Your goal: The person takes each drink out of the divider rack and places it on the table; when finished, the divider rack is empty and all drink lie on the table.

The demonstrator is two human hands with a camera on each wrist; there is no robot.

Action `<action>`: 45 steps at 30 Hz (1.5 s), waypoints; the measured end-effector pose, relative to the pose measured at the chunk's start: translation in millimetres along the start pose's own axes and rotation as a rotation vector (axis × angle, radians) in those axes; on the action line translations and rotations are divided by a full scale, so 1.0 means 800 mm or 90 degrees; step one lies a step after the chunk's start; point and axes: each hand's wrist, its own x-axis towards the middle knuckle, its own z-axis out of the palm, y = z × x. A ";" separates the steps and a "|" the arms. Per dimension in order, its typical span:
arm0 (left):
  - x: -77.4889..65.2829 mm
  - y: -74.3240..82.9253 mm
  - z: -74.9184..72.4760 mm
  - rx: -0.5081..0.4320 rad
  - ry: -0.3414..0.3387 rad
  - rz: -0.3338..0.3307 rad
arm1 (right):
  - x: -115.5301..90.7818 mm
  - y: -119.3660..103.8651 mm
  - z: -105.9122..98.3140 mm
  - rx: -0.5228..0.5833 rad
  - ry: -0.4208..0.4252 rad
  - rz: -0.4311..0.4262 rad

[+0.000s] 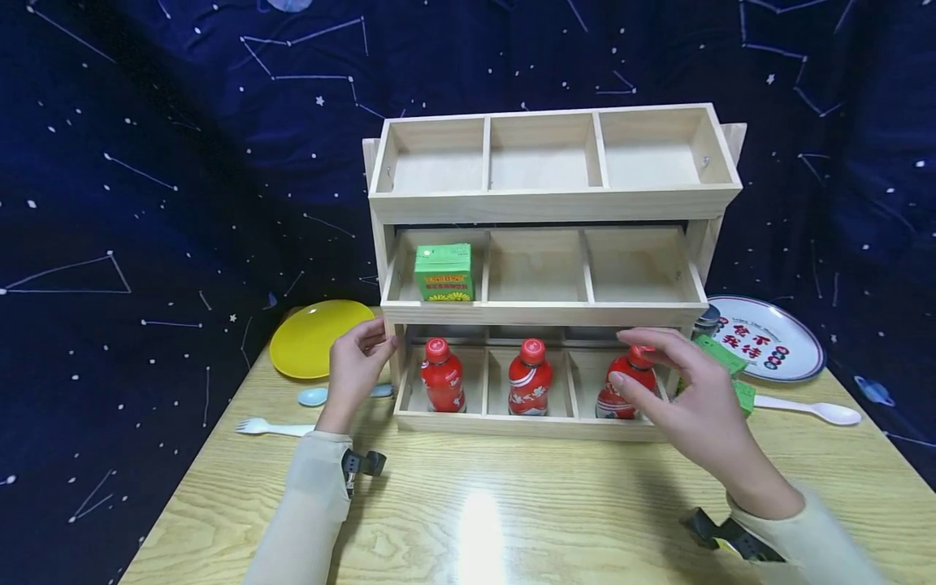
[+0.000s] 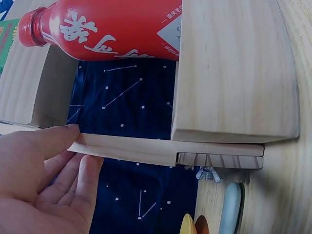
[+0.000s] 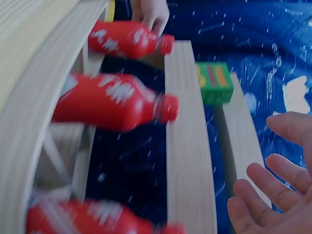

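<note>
A three-tier wooden shelf stands on the table. My left hand pinches its left side post between thumb and fingers. The bottom tier holds a red bottle in each compartment: left bottle, middle bottle and right bottle. In front of the right bottle, my right hand is held up with thumb and fingers spread, partly covering it in the head view. The right wrist view shows that palm holding nothing. A green drink carton sits in the middle tier's left compartment.
Left of the shelf are a yellow plate, a blue spoon and a white fork. On the right lie a printed white plate, a white spoon and green cartons, partly behind my right hand. A starry dark cloth hangs behind.
</note>
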 end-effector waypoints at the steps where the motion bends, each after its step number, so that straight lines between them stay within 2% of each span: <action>1: 0.000 0.000 0.000 -0.001 -0.001 0.000 | 0.006 -0.004 0.006 -0.002 -0.005 -0.010; 3: 0.000 -0.001 0.001 0.000 -0.001 -0.001 | 0.020 -0.010 0.020 -0.002 -0.015 -0.028; 6: 0.000 -0.001 0.001 0.003 0.003 0.001 | 0.043 -0.018 0.041 0.035 -0.031 -0.038; 13: 0.001 -0.002 -0.001 -0.010 0.009 0.011 | 0.098 -0.032 0.092 0.122 -0.081 -0.009; 18: 0.002 -0.005 0.004 -0.023 -0.002 0.005 | 0.131 -0.037 0.121 0.121 -0.106 0.006; 24: 0.003 -0.007 0.005 -0.020 0.007 0.012 | 0.162 -0.038 0.153 0.118 -0.129 0.037; 28: 0.003 -0.007 0.002 -0.020 0.009 0.014 | 0.172 -0.038 0.170 0.141 -0.145 0.057; 32: 0.002 -0.005 0.001 -0.021 0.000 0.007 | 0.174 -0.036 0.181 0.158 -0.128 0.055; 39: 0.001 -0.003 -0.004 -0.007 0.004 0.001 | 0.167 -0.037 0.193 0.196 -0.060 0.012; 45: 0.003 -0.003 -0.004 -0.008 -0.003 0.000 | 0.160 -0.043 0.189 0.251 0.020 -0.052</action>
